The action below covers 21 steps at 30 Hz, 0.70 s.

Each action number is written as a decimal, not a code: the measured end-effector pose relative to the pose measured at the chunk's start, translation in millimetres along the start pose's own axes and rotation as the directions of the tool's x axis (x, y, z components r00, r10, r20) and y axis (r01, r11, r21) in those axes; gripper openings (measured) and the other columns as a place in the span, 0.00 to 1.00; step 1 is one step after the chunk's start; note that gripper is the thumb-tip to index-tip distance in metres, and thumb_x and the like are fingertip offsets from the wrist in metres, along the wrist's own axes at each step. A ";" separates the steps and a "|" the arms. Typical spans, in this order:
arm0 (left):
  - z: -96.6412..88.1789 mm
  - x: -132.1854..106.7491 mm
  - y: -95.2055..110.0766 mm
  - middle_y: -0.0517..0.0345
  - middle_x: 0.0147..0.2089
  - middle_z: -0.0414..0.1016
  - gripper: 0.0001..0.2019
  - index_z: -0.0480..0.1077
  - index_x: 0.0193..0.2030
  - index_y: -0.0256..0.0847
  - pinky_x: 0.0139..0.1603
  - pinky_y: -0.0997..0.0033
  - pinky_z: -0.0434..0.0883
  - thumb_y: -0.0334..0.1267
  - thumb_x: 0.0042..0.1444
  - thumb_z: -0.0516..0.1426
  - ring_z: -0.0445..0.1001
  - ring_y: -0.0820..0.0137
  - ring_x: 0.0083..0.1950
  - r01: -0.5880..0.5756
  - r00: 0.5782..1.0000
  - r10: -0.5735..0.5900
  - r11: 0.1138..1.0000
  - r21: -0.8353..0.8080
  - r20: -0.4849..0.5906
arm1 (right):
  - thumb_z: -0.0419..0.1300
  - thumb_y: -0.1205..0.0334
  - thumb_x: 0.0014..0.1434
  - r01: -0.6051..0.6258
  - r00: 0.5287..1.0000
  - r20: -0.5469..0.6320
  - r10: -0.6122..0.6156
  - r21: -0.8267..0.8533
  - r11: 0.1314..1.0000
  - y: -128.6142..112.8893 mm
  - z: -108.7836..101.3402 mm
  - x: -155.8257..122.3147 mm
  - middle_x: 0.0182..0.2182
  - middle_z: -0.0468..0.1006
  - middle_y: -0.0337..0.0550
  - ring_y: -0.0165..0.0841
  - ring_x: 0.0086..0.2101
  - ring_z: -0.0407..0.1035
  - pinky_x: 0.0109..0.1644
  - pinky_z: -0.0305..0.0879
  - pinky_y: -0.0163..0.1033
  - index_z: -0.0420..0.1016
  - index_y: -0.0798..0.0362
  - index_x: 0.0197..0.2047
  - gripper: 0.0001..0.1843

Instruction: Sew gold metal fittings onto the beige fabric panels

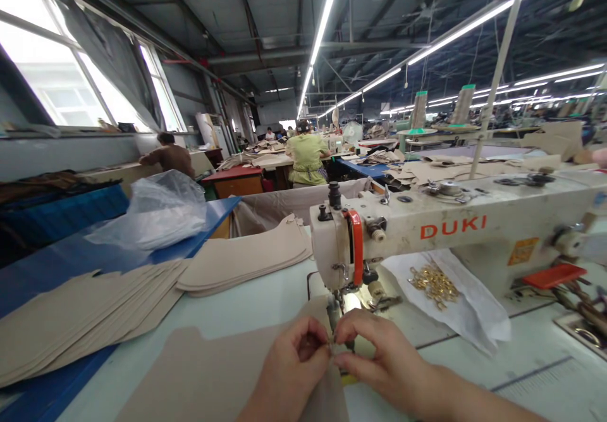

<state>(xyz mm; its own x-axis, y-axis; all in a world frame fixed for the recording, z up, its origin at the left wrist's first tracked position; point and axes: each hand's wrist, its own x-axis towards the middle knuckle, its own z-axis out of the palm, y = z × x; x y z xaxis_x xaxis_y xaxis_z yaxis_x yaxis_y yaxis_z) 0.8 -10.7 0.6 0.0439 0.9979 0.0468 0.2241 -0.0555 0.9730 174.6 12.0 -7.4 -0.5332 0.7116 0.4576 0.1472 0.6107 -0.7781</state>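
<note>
Beige, flat-cut panel of smooth sheet material (208, 371) is lying just before us on the pale green worktop (251, 311), its far right part reaching the needle area of the white sewing machine with orange DUKI lettering (455, 226). We are holding both bare hands close together over the panel's right part, on the near side of the needle. Our left hand (291, 362) is curling, thumb and forefinger drawn together; our right hand (384, 359) is bending its thumb and forefinger toward the same spot. We cannot tell what, if anything, the fingertips are clamping. To the right, under the machine's arm, small gold-coloured metal fittings (434, 285) are lying heaped on a creased white sheet (478, 314). To the left, we are seeing a neat stack of beige panels (246, 257) and a fanned stack of beige panels (85, 321), with a crumpled clear plastic bag (165, 210) resting farther back. Far off, a person in a yellow-green top (306, 155) is facing away from us.
</note>
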 end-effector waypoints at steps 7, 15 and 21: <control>-0.4 -0.4 1.7 0.60 0.28 0.70 0.05 0.66 0.23 0.40 0.34 0.76 0.67 0.26 0.40 0.55 0.70 0.70 0.31 -0.123 0.992 0.122 0.991 -0.052 -0.026 | 0.52 0.64 0.63 0.071 0.997 -0.017 -0.072 -0.078 0.994 1.8 0.4 0.0 0.32 0.74 0.42 0.30 0.35 0.68 0.40 0.62 0.32 0.69 0.53 0.34 0.08; 0.0 2.9 3.7 0.58 0.27 0.72 0.04 0.67 0.22 0.40 0.35 0.74 0.70 0.30 0.42 0.60 0.72 0.69 0.32 -0.130 0.990 0.123 0.986 -0.104 -0.065 | 0.49 0.66 0.63 0.062 0.991 -0.107 -0.080 -0.165 0.984 2.3 6.4 -0.3 0.30 0.72 0.42 0.31 0.32 0.66 0.37 0.60 0.32 0.65 0.53 0.34 0.07; 2.0 2.5 1.3 0.58 0.27 0.73 0.05 0.70 0.26 0.39 0.36 0.73 0.71 0.33 0.41 0.63 0.74 0.68 0.32 -0.067 0.997 0.061 0.985 -0.157 -0.043 | 0.48 0.66 0.63 0.031 0.994 -0.094 -0.048 -0.178 0.983 0.4 5.1 -0.5 0.30 0.71 0.41 0.31 0.32 0.65 0.36 0.59 0.32 0.63 0.53 0.33 0.07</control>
<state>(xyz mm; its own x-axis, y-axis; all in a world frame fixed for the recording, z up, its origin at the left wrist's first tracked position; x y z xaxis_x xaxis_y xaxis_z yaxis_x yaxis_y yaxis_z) 3.2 -8.2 1.5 0.0160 0.9932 0.1156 0.0653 -0.1164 0.9911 170.8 10.1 -10.2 -0.4587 0.7108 0.5333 0.2769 0.6846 -0.6743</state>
